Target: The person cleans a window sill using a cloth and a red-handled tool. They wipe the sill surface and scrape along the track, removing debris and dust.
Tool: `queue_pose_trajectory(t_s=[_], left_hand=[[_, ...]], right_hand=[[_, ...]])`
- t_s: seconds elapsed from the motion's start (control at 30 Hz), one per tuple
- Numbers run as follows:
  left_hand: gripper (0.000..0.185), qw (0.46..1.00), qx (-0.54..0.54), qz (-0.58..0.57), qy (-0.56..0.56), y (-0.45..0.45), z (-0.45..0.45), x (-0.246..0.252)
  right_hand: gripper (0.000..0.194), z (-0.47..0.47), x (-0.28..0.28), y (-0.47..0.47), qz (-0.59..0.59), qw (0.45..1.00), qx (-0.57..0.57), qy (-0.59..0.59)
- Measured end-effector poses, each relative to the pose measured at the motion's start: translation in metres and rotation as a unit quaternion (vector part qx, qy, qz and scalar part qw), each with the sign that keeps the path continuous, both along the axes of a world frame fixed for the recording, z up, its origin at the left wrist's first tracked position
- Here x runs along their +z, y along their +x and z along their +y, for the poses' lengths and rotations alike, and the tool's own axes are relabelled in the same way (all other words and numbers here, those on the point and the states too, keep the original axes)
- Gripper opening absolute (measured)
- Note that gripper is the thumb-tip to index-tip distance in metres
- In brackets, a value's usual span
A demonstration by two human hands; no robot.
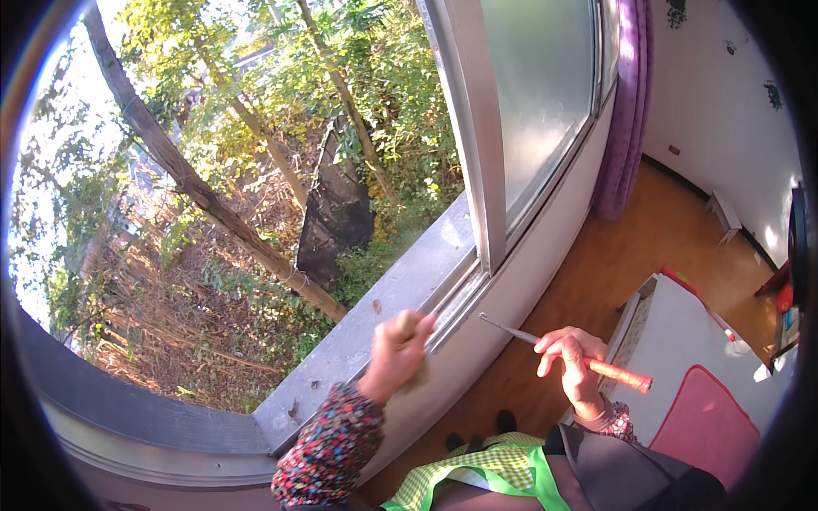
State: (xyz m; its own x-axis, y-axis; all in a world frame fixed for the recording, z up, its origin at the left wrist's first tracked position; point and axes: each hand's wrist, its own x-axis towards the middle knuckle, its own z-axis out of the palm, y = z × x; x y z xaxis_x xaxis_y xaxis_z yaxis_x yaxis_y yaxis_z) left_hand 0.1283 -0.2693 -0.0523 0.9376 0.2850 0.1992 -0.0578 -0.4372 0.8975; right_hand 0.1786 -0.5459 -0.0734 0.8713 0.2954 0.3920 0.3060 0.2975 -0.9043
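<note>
My right hand (572, 364) grips a slim metal tool (514, 331) with an orange handle (618, 374), much like a screwdriver. Its shaft points left towards the window, and a small pale bit shows at the tip. Over the inner edge of the sill, beside the metal window track (457, 300), my left hand (397, 350) is curled and motion-blurred. Something tan shows faintly beneath it, but whether those fingers hold it is unclear. The sliding window sash (489, 191) stands to the right of the open gap.
Dead leaf bits lie on the grey outer ledge (345, 358); trees (211, 198) grow outside. A purple curtain (620, 128) hangs beside the frosted pane. At right, a white-topped table (671, 326) carries a pink mat (706, 421). Farther off, a small white stool (723, 217) stands on the wooden floor.
</note>
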Motion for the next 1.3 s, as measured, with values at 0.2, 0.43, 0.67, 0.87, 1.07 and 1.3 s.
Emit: queue_pose_trajectory(t_s=[0.2, 0.43, 0.67, 0.87, 1.07, 1.3], left_hand=[[0.021, 0.983, 0.096, 0.155, -0.002, -0.048, 0.051, 0.080], [0.024, 0.990, -0.014, -0.023, 0.135, 0.005, -0.002, 0.010], [0.024, 0.987, 0.097, 0.120, 0.049, -0.103, 0.092, 0.043], [0.022, 0.989, 0.029, -0.041, 0.139, -0.036, 0.038, 0.031], [0.024, 0.968, 0.094, 0.188, 0.139, -0.090, 0.069, 0.040], [0.017, 0.968, 0.110, -0.145, 0.171, -0.007, 0.038, 0.045]], right_hand=[[0.035, -0.004, -0.002, 0.000, -0.020, 0.999, -0.010, 0.048], [0.034, 0.015, 0.004, 0.002, -0.048, 0.997, 0.057, -0.002], [0.038, 0.006, -0.001, 0.005, -0.010, 0.998, 0.036, 0.045], [0.037, 0.027, 0.006, 0.004, 0.020, 0.995, 0.101, 0.009], [0.036, 0.030, 0.005, 0.003, -0.038, 0.993, 0.108, 0.010], [0.036, 0.034, 0.006, -0.001, -0.016, 0.994, 0.111, 0.008]])
